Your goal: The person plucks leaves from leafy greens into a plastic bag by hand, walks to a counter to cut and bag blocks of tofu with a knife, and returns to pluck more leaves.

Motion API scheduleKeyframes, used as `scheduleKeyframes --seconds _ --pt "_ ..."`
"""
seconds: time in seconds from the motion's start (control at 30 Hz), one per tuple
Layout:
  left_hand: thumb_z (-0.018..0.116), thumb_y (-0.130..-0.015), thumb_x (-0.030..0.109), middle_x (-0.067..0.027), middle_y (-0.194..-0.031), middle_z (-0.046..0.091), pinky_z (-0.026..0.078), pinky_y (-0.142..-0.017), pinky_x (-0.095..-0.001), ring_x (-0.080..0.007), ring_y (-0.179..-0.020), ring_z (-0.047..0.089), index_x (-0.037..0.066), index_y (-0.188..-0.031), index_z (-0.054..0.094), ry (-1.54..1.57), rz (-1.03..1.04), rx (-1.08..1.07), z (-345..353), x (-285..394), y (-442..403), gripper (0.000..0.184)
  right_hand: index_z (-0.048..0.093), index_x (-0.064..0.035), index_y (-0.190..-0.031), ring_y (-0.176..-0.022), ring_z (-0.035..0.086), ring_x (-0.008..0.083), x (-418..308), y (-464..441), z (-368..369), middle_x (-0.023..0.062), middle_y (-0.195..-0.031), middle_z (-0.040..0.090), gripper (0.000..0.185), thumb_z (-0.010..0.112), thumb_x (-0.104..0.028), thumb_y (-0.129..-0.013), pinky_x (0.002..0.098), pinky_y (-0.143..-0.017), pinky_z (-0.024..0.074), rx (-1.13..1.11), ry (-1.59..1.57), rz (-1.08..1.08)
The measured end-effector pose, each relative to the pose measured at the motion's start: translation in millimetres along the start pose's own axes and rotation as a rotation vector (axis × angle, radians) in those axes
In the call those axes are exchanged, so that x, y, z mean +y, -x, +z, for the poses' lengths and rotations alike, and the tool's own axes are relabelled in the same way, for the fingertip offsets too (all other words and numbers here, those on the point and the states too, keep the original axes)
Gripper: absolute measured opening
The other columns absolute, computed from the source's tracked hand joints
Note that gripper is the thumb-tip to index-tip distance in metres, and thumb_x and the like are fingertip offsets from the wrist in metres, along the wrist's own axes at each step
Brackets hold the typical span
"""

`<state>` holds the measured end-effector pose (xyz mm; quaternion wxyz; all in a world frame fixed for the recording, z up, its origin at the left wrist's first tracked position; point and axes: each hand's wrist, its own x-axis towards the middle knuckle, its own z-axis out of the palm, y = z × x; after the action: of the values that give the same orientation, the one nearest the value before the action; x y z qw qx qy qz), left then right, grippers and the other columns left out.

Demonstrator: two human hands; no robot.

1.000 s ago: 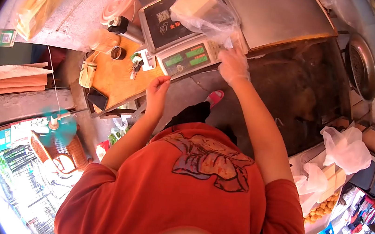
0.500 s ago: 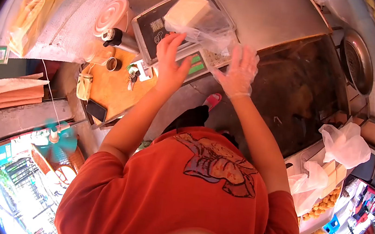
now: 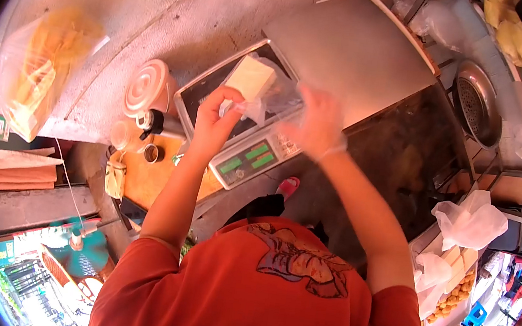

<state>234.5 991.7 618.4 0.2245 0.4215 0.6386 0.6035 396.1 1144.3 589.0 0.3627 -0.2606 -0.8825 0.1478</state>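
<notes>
A pale, tofu-like block sits on the weighing scale, in or under a clear plastic bag. My left hand pinches the near left edge of the bag, thumb and forefinger closed on it, beside the block. At the bag's right side is my right hand, in a thin clear glove. Motion blurs its fingers, so whether they grip the bag does not show. Green digits are lit on the scale's display, below my hands.
Left of the scale stand a lidded pink bucket and a flask by a wooden table. A metal board lies behind on the right. A perforated metal pan and white bags are farther right.
My left hand has gone from spread fingers to pinching the bag's edge. My right hand has moved slightly left and down and is now blurred. The view has shifted, showing more of the scale's display.
</notes>
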Motion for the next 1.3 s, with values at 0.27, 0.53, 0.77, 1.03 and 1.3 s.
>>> scheduleKeyframes --seconds 0.27,0.53,0.77,1.03,1.3 --pt "0.057 -0.085 -0.001 -0.0014 -0.085 0.059 0.042 -0.071 -0.0200 -0.0068 -0.079 0.052 0.001 -0.093 0.059 0.281 -0.076 0.057 -8 17 -18 0.008 0.067 -0.0057 -0.092 -0.091 0.058 0.0200 25 -2 11 0.0108 -0.090 0.061 0.027 0.054 -0.028 -0.084 0.0321 -0.089 0.0410 -0.385 -0.474 0.711" --pt "0.069 -0.067 -0.002 -0.0041 -0.076 0.056 0.037 -0.054 -0.0220 -0.0111 -0.062 0.047 0.003 -0.078 0.059 -0.407 0.342 -0.457 44 128 -63 0.015 0.059 -0.0030 -0.088 -0.082 0.057 0.0167 -57 -35 -129 0.0078 -0.081 0.059 0.013 0.056 -0.013 -0.081 0.0301 -0.072 0.0453 -0.146 -1.093 0.272" --pt "0.075 -0.056 0.016 -0.0090 -0.090 0.059 0.042 -0.081 -0.0327 -0.0215 -0.089 0.053 0.004 -0.098 0.059 -0.088 0.609 -1.257 210 187 -48 0.046 0.055 -0.0019 -0.080 -0.071 0.053 0.0147 -57 91 -245 0.0072 -0.074 0.057 0.013 0.056 -0.013 -0.086 0.0327 -0.062 0.0425 -0.017 -0.947 0.591" --pt "0.055 -0.085 0.002 -0.0046 -0.094 0.058 0.042 -0.084 -0.0250 -0.0113 -0.088 0.053 0.000 -0.109 0.054 0.366 -0.098 -1.493 355 149 20 0.024 0.052 -0.0012 -0.080 -0.065 0.052 0.0172 -164 275 -379 0.0058 -0.071 0.054 0.035 0.057 -0.035 -0.086 0.0310 -0.058 0.0427 0.972 -0.693 0.700" --pt "0.062 -0.081 0.005 -0.0046 -0.084 0.061 0.045 -0.075 -0.0254 -0.0118 -0.080 0.056 -0.001 -0.099 0.059 -0.058 0.193 -1.682 445 151 135 0.020 0.050 -0.0013 -0.087 -0.055 0.048 0.0096 -211 402 -518 0.0004 -0.064 0.048 0.016 0.055 -0.016 -0.091 0.0238 -0.050 0.0379 1.598 0.224 1.134"
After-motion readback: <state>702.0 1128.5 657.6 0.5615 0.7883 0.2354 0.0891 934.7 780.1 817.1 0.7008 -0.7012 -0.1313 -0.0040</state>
